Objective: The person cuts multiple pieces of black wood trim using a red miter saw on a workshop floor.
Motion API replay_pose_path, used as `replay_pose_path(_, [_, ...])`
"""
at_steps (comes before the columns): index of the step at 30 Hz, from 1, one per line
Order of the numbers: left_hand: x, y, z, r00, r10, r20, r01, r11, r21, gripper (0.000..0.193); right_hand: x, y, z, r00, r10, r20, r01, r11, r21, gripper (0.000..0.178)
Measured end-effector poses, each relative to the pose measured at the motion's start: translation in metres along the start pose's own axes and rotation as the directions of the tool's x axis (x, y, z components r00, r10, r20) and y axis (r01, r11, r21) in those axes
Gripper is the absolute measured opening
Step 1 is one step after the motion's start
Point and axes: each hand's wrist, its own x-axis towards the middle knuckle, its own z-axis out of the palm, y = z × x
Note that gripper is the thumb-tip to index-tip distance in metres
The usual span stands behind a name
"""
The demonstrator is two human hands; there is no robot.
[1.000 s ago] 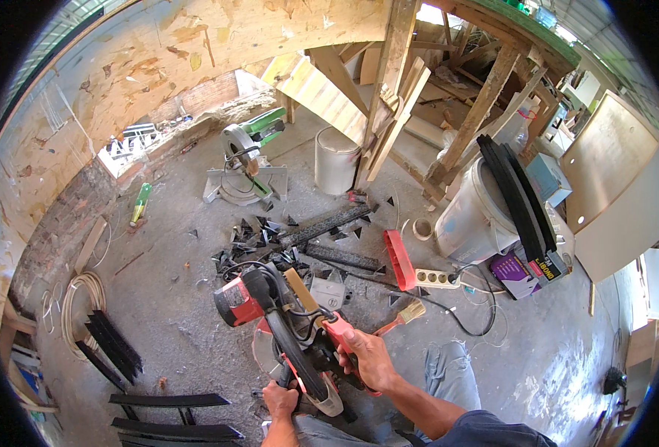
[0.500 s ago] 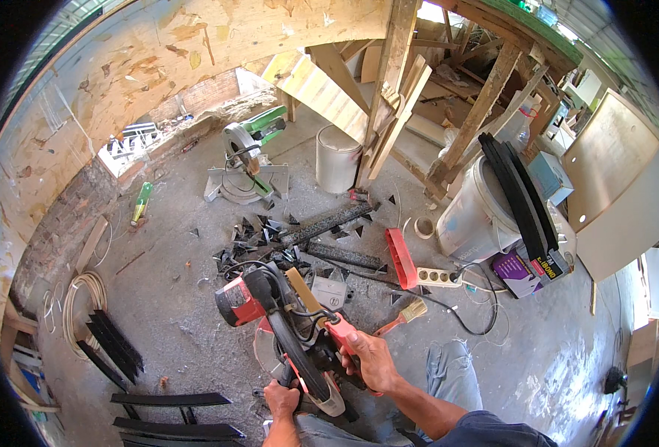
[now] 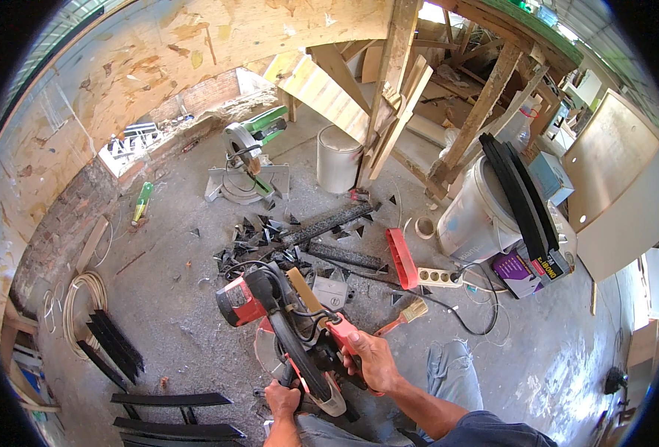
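A red and black mitre saw [image 3: 300, 354] sits on the floor right in front of me, its blade guard low. My right hand [image 3: 374, 360] is wrapped round the saw's red handle [image 3: 341, 328]. Beside the saw's base, to the left of the blade guard, my left hand [image 3: 282, 398] is closed on something dark that its fingers mostly hide. A dark bar end [image 3: 352, 412] pokes out under the guard on the right. Small black triangular offcuts [image 3: 262, 231] lie in a heap beyond the saw, next to long dark bars [image 3: 329, 225].
Black strips [image 3: 169, 400] lie at the lower left, near a coiled hose [image 3: 84, 305]. A green mitre saw [image 3: 249, 160] stands farther off. On the right are a brush [image 3: 404, 316], a power strip [image 3: 439, 277] with a cable, a purple box [image 3: 519, 272] and a white bucket [image 3: 471, 216] with black strips leaning on it.
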Motion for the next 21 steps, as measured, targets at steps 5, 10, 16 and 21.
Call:
replay_pose_path(5, [0.003, -0.009, 0.007, 1.000, 0.018, -0.026, -0.019, 1.000, -0.015, 0.048, 0.000, 0.001, 0.000, 1.000, -0.002, 0.001, 0.002, 1.000, -0.005, 0.065])
replay_pose_path(10, [0.004, -0.012, 0.010, 0.998, 0.039, -0.040, -0.040, 0.999, -0.013, 0.047, 0.000, 0.000, -0.001, 1.000, -0.010, 0.005, 0.010, 1.000, -0.021, 0.066])
replay_pose_path(16, [-0.001, 0.000, 0.002, 0.999, 0.033, -0.019, -0.033, 0.999, -0.005, 0.047, -0.001, 0.000, -0.002, 1.000, -0.005, -0.004, 0.005, 1.000, -0.022, 0.066])
replay_pose_path(21, [0.002, -0.006, 0.004, 0.999, 0.019, -0.026, -0.019, 1.000, 0.006, 0.049, -0.001, 0.003, -0.001, 1.000, -0.003, 0.011, 0.004, 1.000, -0.012, 0.066])
